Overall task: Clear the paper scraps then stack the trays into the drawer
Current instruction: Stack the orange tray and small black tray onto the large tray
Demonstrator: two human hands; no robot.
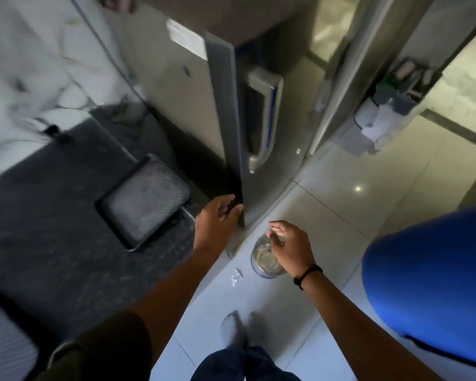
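A dark metal tray (143,202) with a grey textured bottom lies on the black stone counter (52,229) beside the fridge. Another tray's corner (3,334) shows at the lower left edge. My left hand (217,218) hovers open at the counter's end, close to the fridge's lower corner, holding nothing. My right hand (289,246) hangs open over a small clear bin (264,259) on the floor, fingers spread. Small white paper scraps (236,276) lie on the floor tiles left of the bin. The view is blurred by motion.
A grey fridge (231,105) with a handle (264,119) stands right of the counter. A large blue container (429,292) fills the right side. A wall holder with tissue (379,119) hangs on the door frame. My feet (237,331) stand on pale floor tiles.
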